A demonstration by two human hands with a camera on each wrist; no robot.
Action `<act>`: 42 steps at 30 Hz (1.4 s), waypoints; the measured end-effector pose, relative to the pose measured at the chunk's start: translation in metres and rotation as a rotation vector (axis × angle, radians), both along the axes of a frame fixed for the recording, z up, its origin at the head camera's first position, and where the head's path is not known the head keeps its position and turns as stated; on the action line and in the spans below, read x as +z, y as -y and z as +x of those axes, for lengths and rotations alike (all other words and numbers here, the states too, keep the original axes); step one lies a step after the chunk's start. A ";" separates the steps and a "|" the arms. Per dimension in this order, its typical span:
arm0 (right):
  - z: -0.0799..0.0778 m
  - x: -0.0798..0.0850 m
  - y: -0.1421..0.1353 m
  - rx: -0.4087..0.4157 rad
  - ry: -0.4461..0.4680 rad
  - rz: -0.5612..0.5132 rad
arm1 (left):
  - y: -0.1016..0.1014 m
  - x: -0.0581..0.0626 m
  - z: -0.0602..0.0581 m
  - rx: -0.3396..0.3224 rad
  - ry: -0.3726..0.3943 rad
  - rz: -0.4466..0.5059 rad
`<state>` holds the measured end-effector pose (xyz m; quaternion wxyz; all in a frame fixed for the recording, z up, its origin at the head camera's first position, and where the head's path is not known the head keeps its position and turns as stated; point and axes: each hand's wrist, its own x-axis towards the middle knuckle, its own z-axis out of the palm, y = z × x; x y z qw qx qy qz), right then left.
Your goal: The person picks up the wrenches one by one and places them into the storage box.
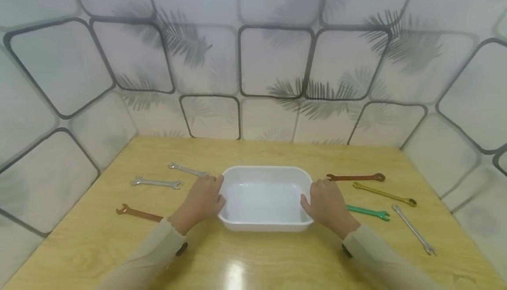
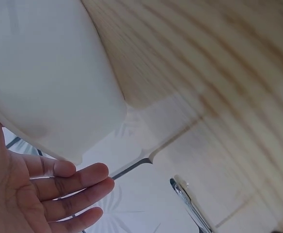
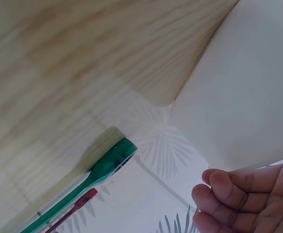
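Note:
A white rectangular tray [image 1: 265,226] with rounded corners stands on the wooden table between my hands, nothing in it. My left hand [image 1: 203,197] holds its left rim, thumb at the inner edge; the left wrist view shows the fingers [image 2: 73,194] under the rim, outside the tray wall [image 2: 54,82]. At the right rim my right hand [image 1: 328,202] grips in the same way, its thumb over the inside. From the right wrist, curled fingers [image 3: 228,194] show beneath the rim. A green wrench [image 1: 368,212] lies just right of that hand, partly hidden by it.
Left of the tray lie two silver wrenches [image 1: 156,183] and a copper-coloured wrench [image 1: 138,213], partly behind the left forearm. Rightward are a red wrench [image 1: 356,177], a gold wrench [image 1: 384,193] and a silver wrench [image 1: 413,229]. Patterned walls [image 1: 273,118] enclose the table's back and sides.

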<state>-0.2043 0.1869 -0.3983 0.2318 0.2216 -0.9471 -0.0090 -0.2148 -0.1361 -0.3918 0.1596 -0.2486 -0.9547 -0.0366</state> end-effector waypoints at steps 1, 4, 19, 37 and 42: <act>0.000 0.000 0.000 -0.001 0.002 -0.001 | 0.000 0.001 0.000 0.005 0.000 -0.004; 0.000 0.002 0.001 -0.003 0.019 -0.006 | 0.000 0.001 0.000 0.018 0.013 -0.010; 0.003 0.003 0.002 0.000 0.002 -0.009 | -0.001 0.002 0.000 0.005 0.028 -0.027; 0.009 0.004 0.001 0.010 -0.015 0.006 | -0.003 0.007 0.011 0.034 0.062 -0.056; 0.016 0.007 0.003 0.004 -0.003 0.018 | -0.002 0.009 0.015 0.047 0.094 -0.081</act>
